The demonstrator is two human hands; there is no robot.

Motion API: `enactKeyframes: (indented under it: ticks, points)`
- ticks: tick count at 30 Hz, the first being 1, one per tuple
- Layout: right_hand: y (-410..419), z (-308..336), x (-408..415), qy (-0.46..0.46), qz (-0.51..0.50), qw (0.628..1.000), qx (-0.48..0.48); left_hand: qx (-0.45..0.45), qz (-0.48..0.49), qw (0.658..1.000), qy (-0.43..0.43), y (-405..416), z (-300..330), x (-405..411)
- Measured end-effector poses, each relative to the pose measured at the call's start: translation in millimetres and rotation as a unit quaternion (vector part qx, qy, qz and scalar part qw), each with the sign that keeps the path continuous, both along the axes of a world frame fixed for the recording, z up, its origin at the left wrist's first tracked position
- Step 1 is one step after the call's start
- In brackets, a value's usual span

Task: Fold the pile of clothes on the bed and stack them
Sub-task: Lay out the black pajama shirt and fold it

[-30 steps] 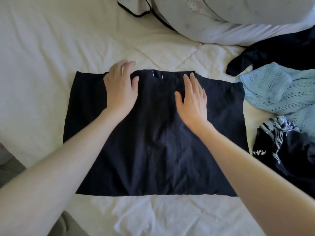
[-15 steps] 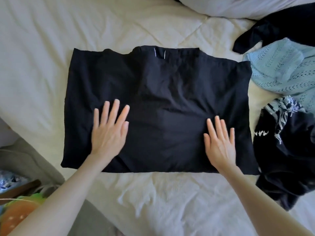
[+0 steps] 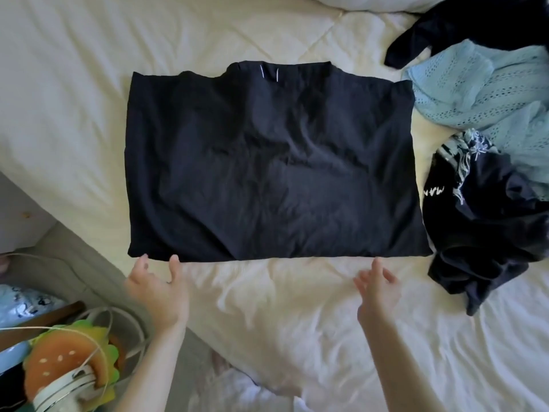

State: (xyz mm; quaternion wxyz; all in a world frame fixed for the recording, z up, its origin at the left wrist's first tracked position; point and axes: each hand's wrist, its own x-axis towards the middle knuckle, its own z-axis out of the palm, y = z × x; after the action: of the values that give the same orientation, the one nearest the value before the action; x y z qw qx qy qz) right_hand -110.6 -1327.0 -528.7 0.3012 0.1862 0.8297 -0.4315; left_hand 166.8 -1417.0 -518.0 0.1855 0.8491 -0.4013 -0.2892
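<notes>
The black, thin-woven garment (image 3: 267, 168) you are working on lies flat as a broad rectangle on the cream quilted bed (image 3: 74, 84), its collar edge with two small white stitches on the side away from you. Your left hand (image 3: 159, 288) sits just at the garment's near left corner, fingers loosely spread and fingertips touching or almost touching the hem; it grips nothing. Your right hand (image 3: 378, 289) hovers just short of the near edge toward the garment's right side, fingers relaxed and apart, also holding nothing. Expect this cloth to be light, limp and a little slippery over the quilt, so it will sag and crease the moment you lift it. Pinch the near hem at both corners, through all layers, or the under layer is likely to slide out as you fold. To the garment's right, touching or nearly touching it, lie a dark printed top (image 3: 487, 221) and a pale blue openwork knit (image 3: 481, 87), both crumpled and unfolded; they will probably handle as softly, the knit stretchier and prone to snagging.
</notes>
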Motion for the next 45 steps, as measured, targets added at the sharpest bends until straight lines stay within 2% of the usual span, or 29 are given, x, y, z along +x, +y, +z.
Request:
enactKeyframes:
  ticks: [1, 3, 4, 5, 7, 12, 18, 23, 24, 26, 27, 28, 30, 32, 33, 34, 35, 36, 37, 39, 40, 41, 43, 45]
  points:
    - [-4.1, -0.3, -6.0, -0.072, -0.045, 0.996, -0.034, 0.047, 0.120, 0.987, 0.096, -3.4, 3.4, -0.5]
    - [-11.7, -2.0, -22.4, -0.153, -0.059, 0.981, -0.101, 0.101, 0.288, 0.904, 0.301, -19.5, 7.2, 1.9]
    - [-15.1, -2.0, -30.9, -0.169, -0.069, 0.975, -0.126, 0.107, 0.322, 0.867, 0.366, -29.3, 7.9, 4.4]
    - [-16.7, -2.1, -39.3, -0.179, -0.080, 0.971, -0.137, 0.102, 0.338, 0.844, 0.403, -37.8, 7.8, 7.0]
    - [-16.2, 0.4, -51.5, -0.184, -0.098, 0.968, -0.138, 0.088, 0.349, 0.823, 0.439, -46.2, 7.0, 10.1]
    - [19.6, 15.4, -38.3, -0.173, -0.113, 0.967, -0.150, 0.079, 0.327, 0.846, 0.414, -21.1, 20.9, 18.7]
    - [77.6, 28.4, -13.6, -0.152, -0.128, 0.975, -0.101, 0.055, 0.349, 0.853, 0.385, 30.4, 41.7, 44.8]
    - [114.4, 30.6, -2.3, -0.166, -0.035, 0.985, -0.030, 0.033, 0.341, 0.861, 0.374, 75.3, 50.2, 55.0]
    - [117.0, 32.9, 1.5, -0.140, -0.005, 0.990, 0.000, 0.027, 0.340, 0.863, 0.372, 78.9, 50.5, 56.0]
    - [122.6, 34.2, 9.0, 0.005, 0.095, 0.990, 0.106, 0.010, 0.329, 0.872, 0.361, 81.0, 51.6, 56.2]
    - [124.1, 34.5, 13.5, 0.097, 0.171, 0.971, 0.135, -0.001, 0.318, 0.879, 0.355, 79.8, 51.4, 55.1]
    - [126.2, 33.5, 19.9, 0.180, 0.278, 0.934, 0.134, -0.011, 0.306, 0.887, 0.346, 78.7, 51.5, 53.4]
    - [129.0, 28.9, 34.6, 0.286, 0.496, 0.813, 0.106, -0.033, 0.286, 0.901, 0.325, 79.8, 52.4, 48.5]
    - [123.5, 20.4, 47.0, 0.300, 0.645, 0.694, 0.108, -0.063, 0.275, 0.912, 0.297, 83.6, 53.3, 42.3]
    - [118.4, 16.4, 54.0, 0.284, 0.694, 0.653, 0.108, -0.078, 0.268, 0.918, 0.280, 85.8, 53.6, 39.4]
    - [113.6, 10.7, 59.5, 0.255, 0.726, 0.630, 0.105, -0.093, 0.255, 0.926, 0.263, 87.5, 54.1, 35.8]
    - [108.8, 6.1, 63.8, 0.217, 0.743, 0.626, 0.100, -0.107, 0.232, 0.936, 0.241, 89.7, 55.7, 31.5]
    - [104.5, 4.5, 66.5, 0.167, 0.742, 0.642, 0.095, -0.122, 0.193, 0.950, 0.211, 90.8, 57.6, 26.0]
    - [100.3, 6.1, 67.7, 0.114, 0.719, 0.680, 0.083, -0.141, 0.141, 0.965, 0.173, 91.7, 60.3, 18.8]
    - [93.5, 16.9, 64.3, 0.015, 0.601, 0.799, 0.022, -0.188, 0.019, 0.976, 0.106, 91.8, 67.4, -3.7]
    - [90.9, 24.5, 59.7, -0.021, 0.515, 0.857, -0.021, -0.218, -0.043, 0.970, 0.093, 91.1, 72.4, -21.1]
    - [89.6, 33.2, 52.2, -0.056, 0.428, 0.899, -0.070, -0.246, -0.099, 0.959, 0.097, 91.0, 77.5, -42.2]
    - [93.7, 48.5, 26.9, -0.115, 0.277, 0.940, -0.162, -0.283, -0.207, 0.929, 0.117, 96.4, 84.3, -91.3]
    - [108.5, 60.7, -7.1, -0.149, 0.159, 0.945, -0.245, -0.301, -0.336, 0.882, 0.133, 110.5, 84.8, -140.3]
